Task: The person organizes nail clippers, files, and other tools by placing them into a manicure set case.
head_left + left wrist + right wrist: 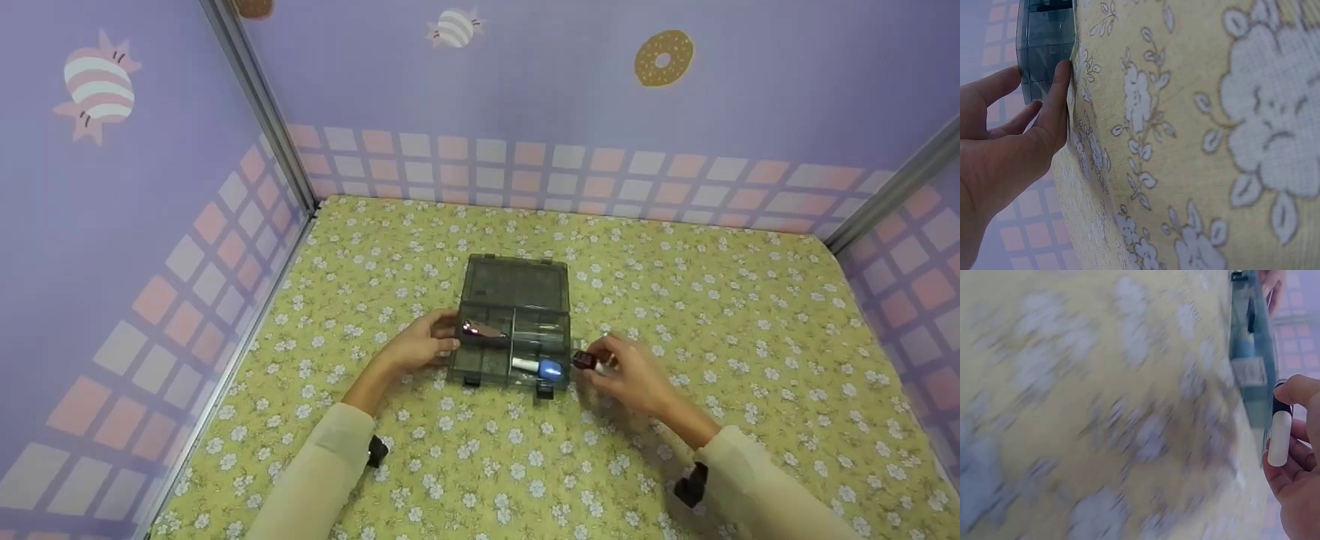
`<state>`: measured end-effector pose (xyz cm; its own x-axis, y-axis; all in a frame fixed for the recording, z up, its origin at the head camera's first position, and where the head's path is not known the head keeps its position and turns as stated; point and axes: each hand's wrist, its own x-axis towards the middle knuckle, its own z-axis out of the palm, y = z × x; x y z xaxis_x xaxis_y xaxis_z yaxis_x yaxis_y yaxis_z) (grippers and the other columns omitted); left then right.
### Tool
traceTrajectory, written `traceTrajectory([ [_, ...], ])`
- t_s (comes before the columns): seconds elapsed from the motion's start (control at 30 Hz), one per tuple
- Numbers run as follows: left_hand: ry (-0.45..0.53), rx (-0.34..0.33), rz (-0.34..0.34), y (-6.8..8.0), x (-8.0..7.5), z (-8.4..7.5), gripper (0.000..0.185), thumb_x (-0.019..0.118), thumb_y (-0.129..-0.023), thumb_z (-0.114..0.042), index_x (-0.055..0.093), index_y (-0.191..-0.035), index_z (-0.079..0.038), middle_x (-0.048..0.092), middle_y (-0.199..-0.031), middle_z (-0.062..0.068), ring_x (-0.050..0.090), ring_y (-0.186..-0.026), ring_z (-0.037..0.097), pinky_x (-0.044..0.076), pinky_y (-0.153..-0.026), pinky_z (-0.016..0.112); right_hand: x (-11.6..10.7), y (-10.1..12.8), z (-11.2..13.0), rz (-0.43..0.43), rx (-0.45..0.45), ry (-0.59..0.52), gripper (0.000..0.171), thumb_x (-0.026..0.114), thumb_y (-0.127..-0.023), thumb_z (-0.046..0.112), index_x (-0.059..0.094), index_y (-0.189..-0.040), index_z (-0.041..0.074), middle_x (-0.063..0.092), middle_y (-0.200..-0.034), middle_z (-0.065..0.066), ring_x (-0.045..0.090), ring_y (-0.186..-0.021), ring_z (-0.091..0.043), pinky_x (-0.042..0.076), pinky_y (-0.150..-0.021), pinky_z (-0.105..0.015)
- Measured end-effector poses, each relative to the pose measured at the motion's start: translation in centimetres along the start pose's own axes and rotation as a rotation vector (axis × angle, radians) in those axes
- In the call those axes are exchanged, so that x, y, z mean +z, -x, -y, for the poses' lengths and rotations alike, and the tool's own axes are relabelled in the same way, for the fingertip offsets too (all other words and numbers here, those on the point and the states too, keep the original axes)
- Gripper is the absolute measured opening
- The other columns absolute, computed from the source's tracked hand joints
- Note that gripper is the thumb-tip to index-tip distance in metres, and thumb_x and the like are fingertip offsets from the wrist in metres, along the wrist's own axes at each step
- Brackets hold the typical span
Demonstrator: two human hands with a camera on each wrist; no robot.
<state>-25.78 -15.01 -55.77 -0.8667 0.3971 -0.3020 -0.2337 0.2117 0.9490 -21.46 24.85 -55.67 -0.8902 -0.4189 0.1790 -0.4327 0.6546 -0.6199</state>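
Head view: the left hand [420, 346] steadies the open plastic box [514, 322] at its left side, fingers fairly straight against it. The right hand [626, 373] pinches a small tube [587, 361] just right of the box, over a flowered cloth [675, 300] between purple walls [112, 225].

Left wrist view: the straight fingers [1061, 95] touch the box wall [1044, 45].

Right wrist view: the tube [1279, 433], white with a dark cap, looks light, stiff and smooth, best pinched mid-body.

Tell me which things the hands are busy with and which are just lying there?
Busy with:
- grey box, lid open, left hand touching its side
- small dark-and-white stick, pinched in right hand

Just lying there:
- blue-and-white stick in the box
- reddish piece in the box
- flowery cloth
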Motion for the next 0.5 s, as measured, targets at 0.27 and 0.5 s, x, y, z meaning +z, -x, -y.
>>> traceTrajectory([
  [0.27,0.0,-0.002,-0.007,-0.1,0.0,0.1,0.067,0.059,-0.107,0.0,0.028,-0.166,-0.003,0.045,-0.16,0.023,0.05,-0.143,0.038,0.051,-0.107,0.055,2.2,-3.0,3.1,0.036,-0.126,0.053,0.022,0.083,-0.095,0.02,0.072,-0.112,0.01,0.064,-0.106,-0.001,0.064,-0.093,-0.017,0.059,-0.079,-0.038],
  [0.5,-0.006,-0.002,-0.016,-0.2,0.0,0.1,0.067,0.06,-0.106,0.0,0.029,-0.166,-0.002,0.044,-0.16,0.025,0.049,-0.143,0.039,0.051,-0.107,0.055,3.7,-4.7,4.3,0.083,-0.201,0.114,0.021,0.081,-0.096,0.022,0.072,-0.111,0.01,0.06,-0.102,-0.002,0.061,-0.093,-0.019,0.056,-0.08,-0.041],
])
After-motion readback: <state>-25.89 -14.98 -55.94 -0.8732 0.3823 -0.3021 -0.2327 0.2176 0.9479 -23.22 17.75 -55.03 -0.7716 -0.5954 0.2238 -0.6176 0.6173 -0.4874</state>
